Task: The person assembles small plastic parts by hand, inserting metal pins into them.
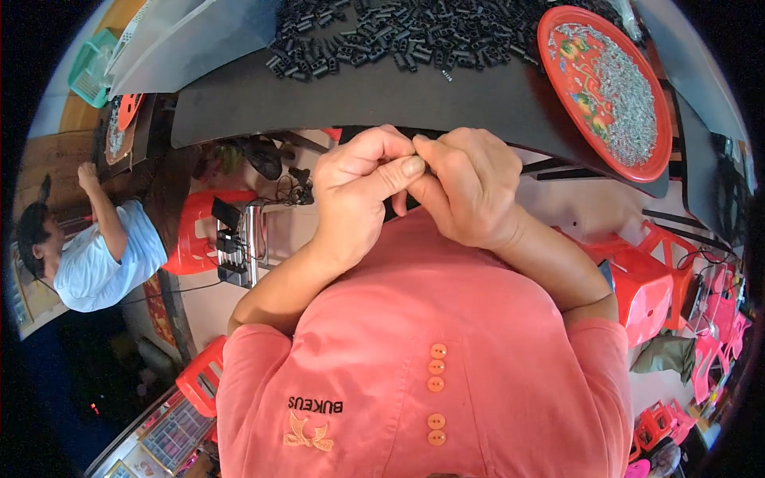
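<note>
My left hand [362,179] and my right hand [470,183] meet fingertip to fingertip just off the near edge of the dark table [319,103]. Both are closed in a pinch. Whatever lies between the fingers is too small and too covered to make out. Beyond them, a heap of small black plastic pieces [382,36] spreads over the far part of the table. A single small silver metal piece [447,76] lies at the heap's near edge. To the right, a round red tray [547,64] with a flower pattern holds many small silver metal parts [633,103].
At the left a person in a light blue shirt [103,255] sits at another table. Red plastic stools [187,239] stand left, and more red stools [637,295] stand right. A metal-framed rack with black devices and cables [237,247] is at the left. A green basket [92,70] sits far left.
</note>
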`<state>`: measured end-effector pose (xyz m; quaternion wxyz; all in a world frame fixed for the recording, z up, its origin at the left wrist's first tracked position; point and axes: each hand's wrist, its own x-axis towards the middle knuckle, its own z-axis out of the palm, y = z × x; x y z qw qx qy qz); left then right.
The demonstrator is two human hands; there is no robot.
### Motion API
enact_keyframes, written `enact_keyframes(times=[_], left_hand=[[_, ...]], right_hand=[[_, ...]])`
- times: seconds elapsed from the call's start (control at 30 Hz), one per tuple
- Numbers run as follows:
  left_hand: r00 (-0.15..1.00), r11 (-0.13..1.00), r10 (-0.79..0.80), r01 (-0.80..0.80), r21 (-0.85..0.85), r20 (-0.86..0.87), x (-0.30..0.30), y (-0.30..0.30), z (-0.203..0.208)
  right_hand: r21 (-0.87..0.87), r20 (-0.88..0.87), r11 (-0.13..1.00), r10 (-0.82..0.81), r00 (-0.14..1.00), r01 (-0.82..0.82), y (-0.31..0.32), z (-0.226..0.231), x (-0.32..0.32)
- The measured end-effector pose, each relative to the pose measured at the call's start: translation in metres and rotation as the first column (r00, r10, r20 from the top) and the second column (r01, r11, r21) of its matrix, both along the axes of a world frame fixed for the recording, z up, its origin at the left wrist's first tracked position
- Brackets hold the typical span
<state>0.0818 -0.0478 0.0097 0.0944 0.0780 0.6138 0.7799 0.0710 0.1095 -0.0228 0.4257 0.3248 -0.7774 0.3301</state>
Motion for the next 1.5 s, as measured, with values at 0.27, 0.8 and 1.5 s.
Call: enact_keyframes(times=[0.27,0.8,1.5], left_hand=[[0.977,0.997,-0.032,0.015,-0.079,-0.212,-0.016,-0.015,0.022],[0.165,0.541,-0.375,-0.760,-0.360,-0.912,-0.132,-0.050,0.074],[0.392,0.525,-0.510,-0.563,-0.638,-0.766,-0.098,0.033,-0.006]], right_hand=[[-0.134,0.050,0.991,0.036,0.998,-0.029,-0.011,0.002,-0.006],[-0.278,0.386,0.939,-0.086,0.919,0.204,0.053,0.016,-0.016],[-0.268,0.391,0.945,-0.070,0.918,0.187,0.056,0.016,-0.015]])
